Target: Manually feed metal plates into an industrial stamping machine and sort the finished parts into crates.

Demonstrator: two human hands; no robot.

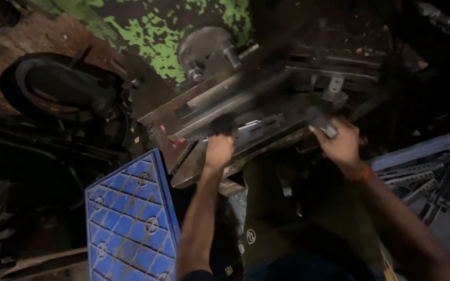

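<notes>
1. Dark and dirty, this workshop has an old machine (266, 99) with green paint (152, 41) peeling off it. Only one view looks down from the head.
2. On the machine bed lies a flat metal strip (259, 127) with slots cut in it. It sits between the two hands.
3. My left hand (219, 150) is closed in a fist around a dark knob (224, 124) at the left end of the strip.
4. My right hand (342, 143) is wrapped around a grey handle (323, 124) at the right side of the bed.
5. How far along: the strip is already lying in the machine and both hands are on the controls. I think the pressing itself looks not yet done, but the picture is blurry, so I cannot be sure.
6. A pile of the same slotted strips (433, 182) lies at the right, on something blue. I cannot tell if they are done or waiting.
7. A blue crate (131, 224) with round marks leans at the lower left.
8. A black belt (53, 83) curves around at the upper left.
9. Signs: a small round white mark (250, 237) sits on the dark clothes below. No other labels show.
</notes>
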